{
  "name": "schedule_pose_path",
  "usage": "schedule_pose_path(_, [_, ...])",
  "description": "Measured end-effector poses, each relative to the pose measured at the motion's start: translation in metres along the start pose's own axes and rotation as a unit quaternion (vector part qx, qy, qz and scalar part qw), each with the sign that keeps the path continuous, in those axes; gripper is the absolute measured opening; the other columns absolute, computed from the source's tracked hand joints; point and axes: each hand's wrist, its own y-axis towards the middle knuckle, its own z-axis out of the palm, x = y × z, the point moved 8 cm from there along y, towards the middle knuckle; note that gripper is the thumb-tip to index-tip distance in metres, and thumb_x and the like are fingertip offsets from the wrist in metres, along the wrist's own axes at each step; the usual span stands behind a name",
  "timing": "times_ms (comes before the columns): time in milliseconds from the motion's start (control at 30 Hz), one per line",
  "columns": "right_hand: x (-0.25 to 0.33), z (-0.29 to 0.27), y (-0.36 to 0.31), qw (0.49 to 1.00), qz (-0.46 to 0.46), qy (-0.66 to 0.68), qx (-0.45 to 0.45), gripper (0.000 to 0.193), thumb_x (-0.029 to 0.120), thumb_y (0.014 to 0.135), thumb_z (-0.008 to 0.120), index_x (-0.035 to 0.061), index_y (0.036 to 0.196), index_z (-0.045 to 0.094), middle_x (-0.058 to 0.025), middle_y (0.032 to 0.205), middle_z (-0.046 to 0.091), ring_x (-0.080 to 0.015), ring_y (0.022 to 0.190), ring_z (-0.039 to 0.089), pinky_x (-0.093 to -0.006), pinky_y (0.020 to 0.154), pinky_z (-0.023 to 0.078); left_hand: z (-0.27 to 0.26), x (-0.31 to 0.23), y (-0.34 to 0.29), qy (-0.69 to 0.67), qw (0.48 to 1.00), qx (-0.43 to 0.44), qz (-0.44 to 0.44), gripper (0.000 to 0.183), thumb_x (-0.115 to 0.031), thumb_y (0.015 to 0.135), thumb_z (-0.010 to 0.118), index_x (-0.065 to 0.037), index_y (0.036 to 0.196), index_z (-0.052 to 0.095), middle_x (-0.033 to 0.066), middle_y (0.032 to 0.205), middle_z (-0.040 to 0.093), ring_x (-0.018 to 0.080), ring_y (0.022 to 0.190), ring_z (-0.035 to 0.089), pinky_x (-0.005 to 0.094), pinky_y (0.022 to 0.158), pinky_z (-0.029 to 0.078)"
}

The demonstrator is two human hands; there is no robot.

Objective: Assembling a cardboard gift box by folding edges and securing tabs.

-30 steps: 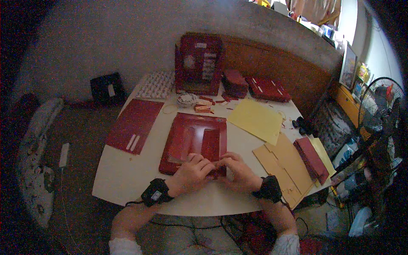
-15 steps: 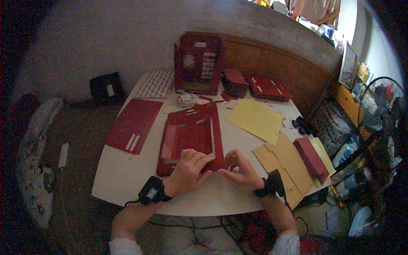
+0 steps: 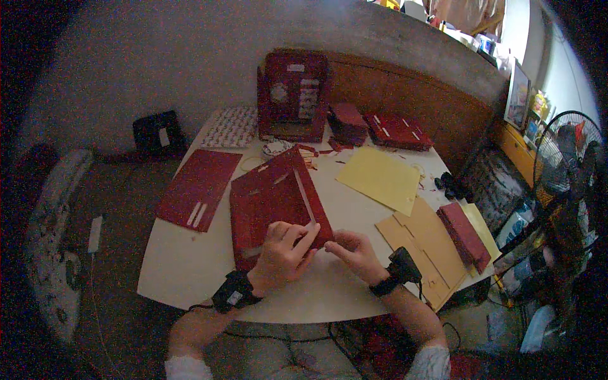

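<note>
A shallow dark red box lies at a slant on the white table in front of me. A pale strip runs along its right inner wall. My left hand reaches over the near side of the box, its bent fingers closed on the box's near right part. At the near right corner, my right hand pinches the box edge between thumb and fingers. My left fingers cover part of the near wall. Each wrist carries a black strapped device.
Left lies a flat red panel with two white strips. Behind stand a tall red box, a patterned white sheet and stacked red pieces. Yellow paper, brown cardboard and a red block lie right; a fan stands beyond.
The red box has turned counterclockwise, its far end swinging left, and its right side looks tilted up. My right fingers have closed in on its corner. My left hand has shifted only slightly.
</note>
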Motion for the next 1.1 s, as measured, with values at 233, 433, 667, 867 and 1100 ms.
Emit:
schedule_pose_path(233, [0.008, 0.002, 0.0, 0.999, -0.047, 0.001, -0.021, 0.017, 0.008, 0.084, 0.062, -0.0015, 0.098, 0.062, -0.0046, 0.089, 0.065, -0.01, 0.081, 0.059, -0.0252, 0.076, 0.047, 0.001, -0.002, -0.001, 0.015, 0.999, -0.029, 0.011, 0.038, -0.018, 0.074, 0.064, -0.001, 0.108, 0.059, 0.0067, 0.085, 0.051, 0.0243, 0.082, 0.048, 0.0392, 0.075, 0.038])
schedule_pose_path(433, [0.015, 0.001, -0.001, 0.981, -0.129, -0.133, -0.06, 0.017, 0.007, 0.082, 0.064, -0.0018, 0.096, 0.062, -0.007, 0.085, 0.066, -0.0116, 0.077, 0.06, -0.0263, 0.072, 0.048, -0.001, -0.003, 0.001, 0.019, 0.999, -0.036, 0.012, 0.035, -0.017, 0.073, 0.065, -0.002, 0.104, 0.061, 0.0065, 0.081, 0.05, 0.0242, 0.08, 0.048, 0.0394, 0.074, 0.039])
schedule_pose_path(667, [0.036, -0.006, -0.006, 0.936, -0.194, -0.252, -0.153, 0.026, 0.005, 0.075, 0.069, 0.0053, 0.1, 0.062, -0.0092, 0.092, 0.063, -0.0171, 0.085, 0.061, -0.0286, 0.07, 0.048, -0.001, -0.001, -0.001, 0.024, 0.999, -0.04, 0.015, 0.032, -0.016, 0.072, 0.065, -0.003, 0.101, 0.063, 0.006, 0.08, 0.05, 0.0238, 0.079, 0.049, 0.0396, 0.074, 0.04])
schedule_pose_path(867, [0.046, 0.007, -0.002, 0.954, -0.223, -0.198, -0.037, 0.025, -0.002, 0.075, 0.066, 0.0045, 0.099, 0.062, -0.0125, 0.108, 0.058, -0.0215, 0.1, 0.057, -0.0302, 0.076, 0.049, 0.003, 0.0, -0.003, 0.008, 1.0, -0.019, 0.013, 0.028, -0.015, 0.071, 0.065, -0.004, 0.097, 0.064, 0.0051, 0.079, 0.051, 0.0236, 0.078, 0.05, 0.0391, 0.073, 0.04])
schedule_pose_path(1100, [0.048, 0.008, -0.003, 0.938, -0.296, -0.179, -0.017, 0.024, -0.005, 0.075, 0.064, 0.0036, 0.098, 0.062, -0.0131, 0.113, 0.058, -0.0238, 0.101, 0.059, -0.0318, 0.084, 0.049, 0.005, 0.001, -0.004, -0.002, 0.999, -0.031, 0.014, 0.027, -0.012, 0.068, 0.066, -0.004, 0.094, 0.065, 0.0059, 0.078, 0.052, 0.024, 0.078, 0.05, 0.0383, 0.072, 0.041])
